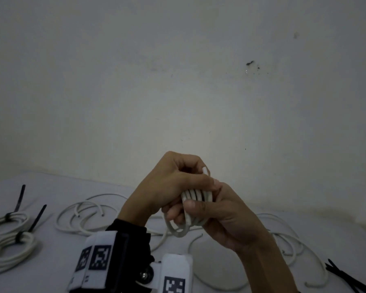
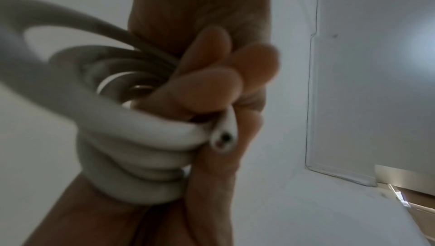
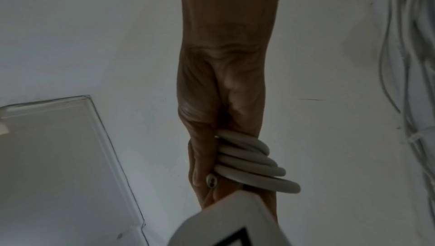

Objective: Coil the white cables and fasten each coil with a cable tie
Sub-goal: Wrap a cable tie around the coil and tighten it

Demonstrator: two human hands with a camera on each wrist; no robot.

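Observation:
A white cable coil (image 1: 197,196) of several loops is held up above the table, close to the wall. My left hand (image 1: 173,182) comes from the lower left and wraps its fingers over the top of the loops. My right hand (image 1: 220,214) comes from the lower right, its thumb pressing the front of the coil. The cable's cut end (image 1: 205,171) sticks up past the left fingers. In the left wrist view curled fingers (image 2: 207,86) clamp the coil (image 2: 132,147) beside the cut end (image 2: 222,139). The right wrist view shows the stacked loops (image 3: 249,160).
Two coils fastened with black ties lie at the left (image 1: 9,220) (image 1: 11,248). Loose white cables lie behind the left wrist (image 1: 87,210) and on the right (image 1: 287,235). Spare black cable ties (image 1: 344,278) lie at the right front of the white table (image 1: 51,271).

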